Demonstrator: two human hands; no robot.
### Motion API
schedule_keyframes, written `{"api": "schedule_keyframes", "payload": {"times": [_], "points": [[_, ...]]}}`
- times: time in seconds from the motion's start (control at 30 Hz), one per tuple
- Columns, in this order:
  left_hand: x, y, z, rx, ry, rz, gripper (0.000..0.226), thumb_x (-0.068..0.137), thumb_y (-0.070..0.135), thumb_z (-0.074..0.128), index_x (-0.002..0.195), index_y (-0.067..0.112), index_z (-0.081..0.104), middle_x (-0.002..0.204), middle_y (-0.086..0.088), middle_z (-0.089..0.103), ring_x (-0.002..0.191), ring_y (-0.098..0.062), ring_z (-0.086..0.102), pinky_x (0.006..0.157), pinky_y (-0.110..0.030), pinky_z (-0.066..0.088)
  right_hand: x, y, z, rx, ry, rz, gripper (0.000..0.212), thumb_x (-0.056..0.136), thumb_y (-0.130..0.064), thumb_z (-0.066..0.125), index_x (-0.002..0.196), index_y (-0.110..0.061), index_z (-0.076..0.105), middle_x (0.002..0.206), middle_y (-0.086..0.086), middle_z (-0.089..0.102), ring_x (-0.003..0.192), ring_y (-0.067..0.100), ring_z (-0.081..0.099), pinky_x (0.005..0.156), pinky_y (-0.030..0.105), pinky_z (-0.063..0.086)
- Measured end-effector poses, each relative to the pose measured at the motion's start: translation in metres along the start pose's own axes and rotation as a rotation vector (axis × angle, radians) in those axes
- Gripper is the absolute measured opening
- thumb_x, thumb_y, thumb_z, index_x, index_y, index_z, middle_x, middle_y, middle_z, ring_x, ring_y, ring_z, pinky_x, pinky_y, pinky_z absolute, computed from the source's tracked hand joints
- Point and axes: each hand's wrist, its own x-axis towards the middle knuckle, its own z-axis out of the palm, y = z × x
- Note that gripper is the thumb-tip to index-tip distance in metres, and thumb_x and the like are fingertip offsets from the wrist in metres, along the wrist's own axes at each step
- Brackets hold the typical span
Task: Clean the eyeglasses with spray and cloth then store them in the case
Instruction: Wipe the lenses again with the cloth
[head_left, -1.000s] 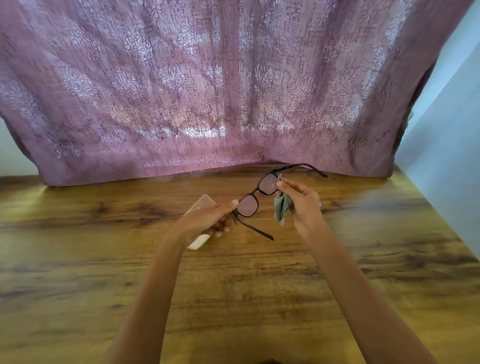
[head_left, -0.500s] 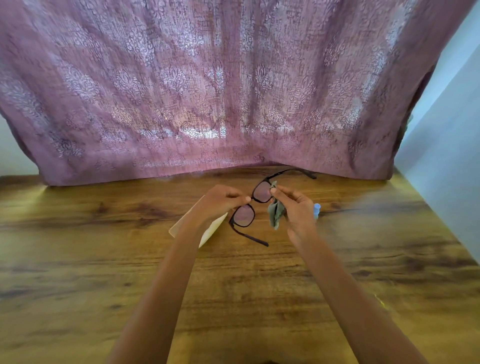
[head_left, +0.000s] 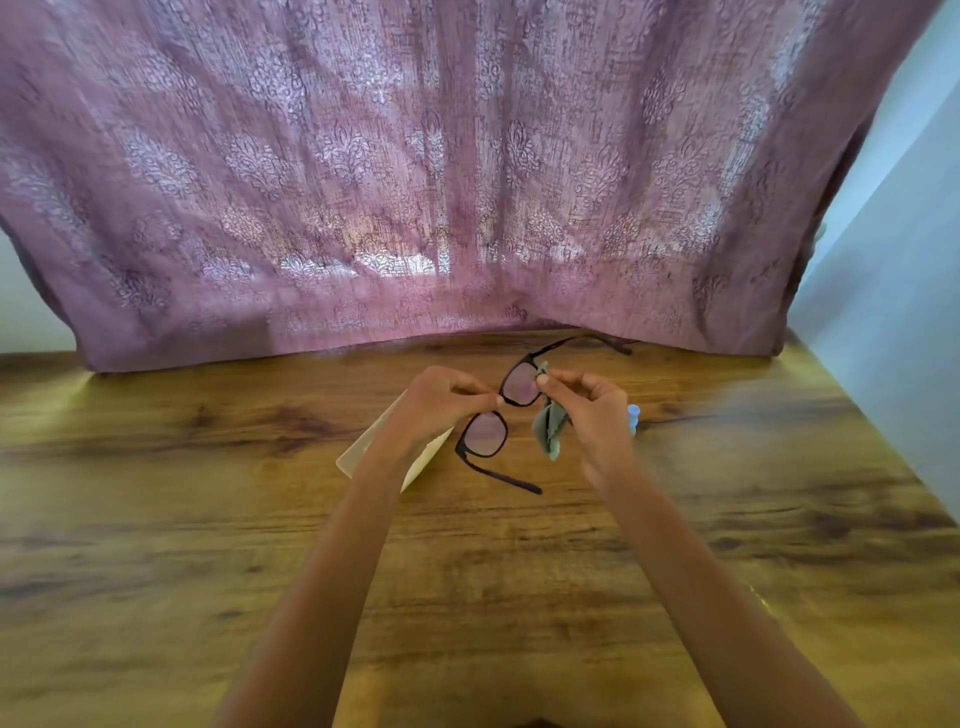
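Mid-clean here, with both hands working just above the wood-grain surface (head_left: 208, 499). The left hand (head_left: 441, 410) has its grip closed in a pinch on the dark-framed eyeglasses (head_left: 485, 435), fingertips at the bridge between the two lenses. It holds them clear of the wood, both temple arms unfolded. The right hand (head_left: 592, 415) has its grip closed on the crumpled grey-green cloth (head_left: 550, 431), thumb pressing a fold against the far lens while the rest dangles below the palm.

How far along? Spraying looks finished to me: the small pale blue spray bottle (head_left: 632, 415) stands on the surface just behind the right hand, untouched. Wiping is under way on the far lens; whether the near lens is done, I cannot tell. Still to come are folding the arms and putting the glasses into the flat cream case (head_left: 358, 457), which lies on the surface beneath the left wrist, partly hidden.

Compared with a second ago, the left hand has shifted from the outer end of the near lens to the bridge, and more of the case and bottle shows. Over the last half second, barely anything has moved.
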Motion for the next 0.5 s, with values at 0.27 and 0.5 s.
{"api": "schedule_keyframes", "payload": {"times": [0.27, 0.5], "points": [[-0.002, 0.002, -0.002, 0.032, 0.038, -0.016, 0.016, 0.079, 0.019, 0.076, 0.065, 0.024, 0.071, 0.063, 0.013, 0.065, 0.065, -0.002, 0.058, 0.067, -0.022, 0.043, -0.001, 0.0, -0.007, -0.047, -0.053, -0.052, 0.02, 0.088, -0.007, 0.068, 0.108, -0.003, 0.069, 0.098, 0.009, 0.072, 0.082, 0.009, 0.067, 0.07, 0.02, 0.053], [-0.001, 0.004, 0.001, 0.033, -0.01, -0.048, 0.004, 0.081, 0.016, 0.075, 0.077, 0.014, 0.075, 0.071, 0.004, 0.069, 0.073, -0.011, 0.061, 0.083, -0.038, 0.052, -0.006, 0.0, -0.003, -0.151, -0.031, -0.175, 0.012, 0.082, -0.009, 0.076, 0.091, -0.016, 0.074, 0.089, -0.001, 0.076, 0.084, 0.013, 0.072, 0.073, 0.021, 0.056]]}}
